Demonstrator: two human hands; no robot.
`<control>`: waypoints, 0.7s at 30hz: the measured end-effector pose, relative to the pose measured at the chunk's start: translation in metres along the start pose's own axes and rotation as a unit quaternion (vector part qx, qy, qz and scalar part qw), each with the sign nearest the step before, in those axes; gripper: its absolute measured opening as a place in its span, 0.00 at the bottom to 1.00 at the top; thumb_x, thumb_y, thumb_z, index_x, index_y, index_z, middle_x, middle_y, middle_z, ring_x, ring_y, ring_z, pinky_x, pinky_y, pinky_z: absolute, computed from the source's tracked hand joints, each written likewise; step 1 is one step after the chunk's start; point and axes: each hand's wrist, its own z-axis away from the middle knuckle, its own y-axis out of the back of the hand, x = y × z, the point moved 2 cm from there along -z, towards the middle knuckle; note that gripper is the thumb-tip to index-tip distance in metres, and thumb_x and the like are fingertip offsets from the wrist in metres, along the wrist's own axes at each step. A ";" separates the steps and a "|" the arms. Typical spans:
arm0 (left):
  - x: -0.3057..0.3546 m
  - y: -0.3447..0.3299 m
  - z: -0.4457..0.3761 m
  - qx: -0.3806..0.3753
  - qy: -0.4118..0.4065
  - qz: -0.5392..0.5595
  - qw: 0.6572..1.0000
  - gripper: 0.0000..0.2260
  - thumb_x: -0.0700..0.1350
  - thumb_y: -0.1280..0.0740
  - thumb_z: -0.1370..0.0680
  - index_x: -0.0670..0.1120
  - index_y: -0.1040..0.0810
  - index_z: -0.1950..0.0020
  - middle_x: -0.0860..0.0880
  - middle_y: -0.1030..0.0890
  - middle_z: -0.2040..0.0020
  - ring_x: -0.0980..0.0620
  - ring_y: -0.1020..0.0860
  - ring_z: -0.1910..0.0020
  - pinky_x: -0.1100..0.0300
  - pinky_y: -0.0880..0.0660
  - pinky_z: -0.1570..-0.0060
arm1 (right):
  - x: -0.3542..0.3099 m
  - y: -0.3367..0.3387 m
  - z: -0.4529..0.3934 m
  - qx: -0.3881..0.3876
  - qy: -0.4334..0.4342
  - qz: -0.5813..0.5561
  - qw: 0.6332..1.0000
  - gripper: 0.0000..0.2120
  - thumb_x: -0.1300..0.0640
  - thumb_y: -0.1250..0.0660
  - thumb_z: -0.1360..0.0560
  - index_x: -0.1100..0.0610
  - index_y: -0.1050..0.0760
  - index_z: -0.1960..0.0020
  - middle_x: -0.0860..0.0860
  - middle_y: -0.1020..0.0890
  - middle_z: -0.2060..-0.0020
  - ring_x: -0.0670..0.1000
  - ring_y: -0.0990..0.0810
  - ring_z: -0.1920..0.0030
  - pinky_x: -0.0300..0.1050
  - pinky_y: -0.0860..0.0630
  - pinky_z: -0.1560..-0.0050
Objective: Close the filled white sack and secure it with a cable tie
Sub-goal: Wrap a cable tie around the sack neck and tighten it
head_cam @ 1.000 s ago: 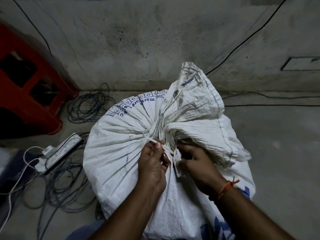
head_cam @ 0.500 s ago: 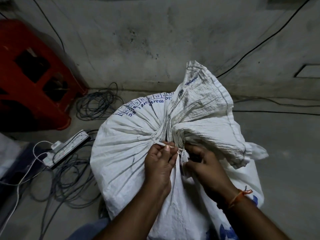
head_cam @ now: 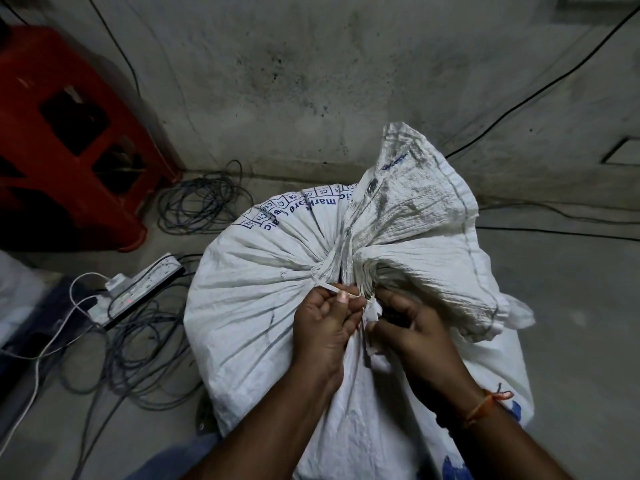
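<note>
The left hand (head_cam: 325,327) pinches the thin cable tie (head_cam: 323,285) round the white sack (head_cam: 256,306) neck, but the right hand (head_cam: 412,337) grip is hidden by fingers.

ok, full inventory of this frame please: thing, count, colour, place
sack: 1, white with blue print, centre, neck gathered
cable tie: 1, white, round the sack's neck, tail pinched at the near side
stool: 1, red, far left by the wall
power strip: 1, white, on the floor left of the sack
cable coil: 1, dark, on the floor between stool and sack
loose cables: several, dark and white, floor at left
wall wires: a few, black, along the wall at right
left hand: pinching the tie's tail
right hand: at the tie's head, orange thread on the wrist
</note>
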 end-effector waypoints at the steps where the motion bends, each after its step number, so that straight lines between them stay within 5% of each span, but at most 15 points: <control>1: 0.000 0.000 0.000 0.000 -0.001 -0.007 1.000 0.09 0.34 0.38 0.18 0.44 0.23 0.53 0.50 0.15 0.58 0.58 0.16 0.63 0.63 0.19 0.58 | 0.001 0.001 0.000 0.004 -0.004 -0.004 1.000 0.18 0.70 0.31 0.30 0.58 0.17 0.43 0.69 0.17 0.52 0.54 0.22 0.55 0.51 0.25 0.53; 4: 0.000 0.000 0.001 0.003 0.003 -0.016 1.000 0.08 0.34 0.39 0.17 0.43 0.23 0.51 0.50 0.15 0.59 0.58 0.16 0.62 0.65 0.19 0.59 | 0.001 0.001 0.001 0.010 -0.034 -0.056 0.998 0.16 0.73 0.32 0.27 0.59 0.17 0.43 0.56 0.15 0.55 0.52 0.22 0.57 0.47 0.26 0.57; 7: -0.001 0.001 -0.001 0.006 0.009 -0.017 1.000 0.07 0.34 0.39 0.17 0.43 0.24 0.51 0.49 0.16 0.60 0.58 0.16 0.61 0.65 0.19 0.59 | 0.007 0.002 -0.002 0.037 -0.053 -0.088 0.994 0.12 0.65 0.29 0.28 0.54 0.15 0.47 0.55 0.13 0.53 0.55 0.21 0.55 0.51 0.26 0.54; 12: -0.003 0.002 -0.002 -0.006 0.014 -0.013 1.000 0.08 0.32 0.38 0.18 0.42 0.24 0.52 0.47 0.17 0.63 0.57 0.17 0.63 0.64 0.19 0.61 | 0.020 0.004 -0.004 0.082 -0.011 -0.035 0.996 0.14 0.68 0.28 0.26 0.59 0.17 0.41 0.58 0.13 0.48 0.58 0.16 0.46 0.63 0.23 0.38; 21: -0.008 0.008 -0.006 -0.012 -0.026 -0.144 0.989 0.07 0.32 0.34 0.20 0.41 0.20 0.54 0.44 0.16 0.61 0.55 0.18 0.64 0.64 0.21 0.63 | 0.035 0.006 -0.010 0.117 0.010 0.042 0.992 0.13 0.64 0.23 0.29 0.58 0.16 0.45 0.54 0.12 0.51 0.59 0.15 0.45 0.65 0.22 0.38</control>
